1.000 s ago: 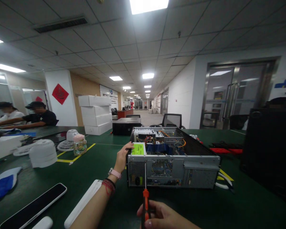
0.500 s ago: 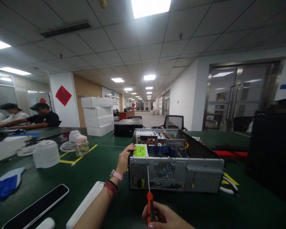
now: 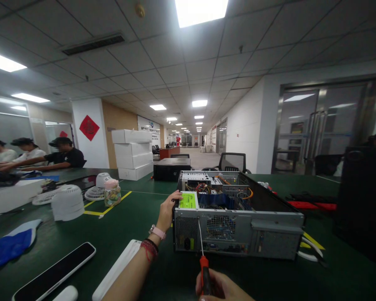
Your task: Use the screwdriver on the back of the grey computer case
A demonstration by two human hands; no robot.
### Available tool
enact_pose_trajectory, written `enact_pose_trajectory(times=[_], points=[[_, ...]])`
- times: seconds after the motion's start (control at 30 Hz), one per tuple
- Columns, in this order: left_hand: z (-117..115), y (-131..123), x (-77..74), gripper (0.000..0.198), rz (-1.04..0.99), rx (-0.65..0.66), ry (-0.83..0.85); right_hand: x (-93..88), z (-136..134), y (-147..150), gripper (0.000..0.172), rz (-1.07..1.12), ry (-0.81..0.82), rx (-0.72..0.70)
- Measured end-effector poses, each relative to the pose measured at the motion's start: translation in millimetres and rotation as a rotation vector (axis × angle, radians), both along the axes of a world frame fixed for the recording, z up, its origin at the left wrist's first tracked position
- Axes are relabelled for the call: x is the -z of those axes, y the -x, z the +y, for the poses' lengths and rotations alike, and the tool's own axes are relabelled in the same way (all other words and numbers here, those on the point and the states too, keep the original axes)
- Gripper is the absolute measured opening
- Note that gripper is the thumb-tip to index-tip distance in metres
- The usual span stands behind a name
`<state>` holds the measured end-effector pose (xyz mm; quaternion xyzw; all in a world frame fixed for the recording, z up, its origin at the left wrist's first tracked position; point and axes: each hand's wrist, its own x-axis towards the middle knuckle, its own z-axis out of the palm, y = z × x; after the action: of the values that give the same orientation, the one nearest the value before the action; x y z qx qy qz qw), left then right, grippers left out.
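Note:
An opened desktop computer case (image 3: 277, 232) lies on its side on the green table, its rear panel towards me. Inside its near left corner sits the power supply (image 3: 188, 200) with a yellow-green label. My left hand (image 3: 166, 211) grips that corner of the case, fingers over the top edge by the power supply. In my right hand (image 3: 221, 286) is a red and black screwdriver (image 3: 204, 269), held by its handle. Its thin shaft points up, with the tip at the rear panel near the power supply's upper right edge. Whether the tip sits in a screw is too small to tell.
On the left lie a black-faced, white-edged device (image 3: 54, 271), a white slab (image 3: 119, 267) and blue-and-white cloth (image 3: 12, 246). White fan parts (image 3: 67, 202) and a jar (image 3: 110, 193) stand behind. A dark tower (image 3: 360, 200) is at right. People sit far left.
My view has turned slightly left, so the scene sits further right. The screwdriver's shaft leans a little more, its tip still at the same area. My left hand keeps its place on the case.

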<state>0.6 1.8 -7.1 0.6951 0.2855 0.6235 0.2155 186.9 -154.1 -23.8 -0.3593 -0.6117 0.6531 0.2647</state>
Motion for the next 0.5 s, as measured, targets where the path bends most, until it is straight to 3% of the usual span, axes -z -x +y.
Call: enact_pose_trajectory(times=[0.5], points=[[-0.1,0.9,1.5,0.037,0.002,0.002,0.017,0.4,-1.6,-2.2,0.059,0.035,-0.026,-0.012]])
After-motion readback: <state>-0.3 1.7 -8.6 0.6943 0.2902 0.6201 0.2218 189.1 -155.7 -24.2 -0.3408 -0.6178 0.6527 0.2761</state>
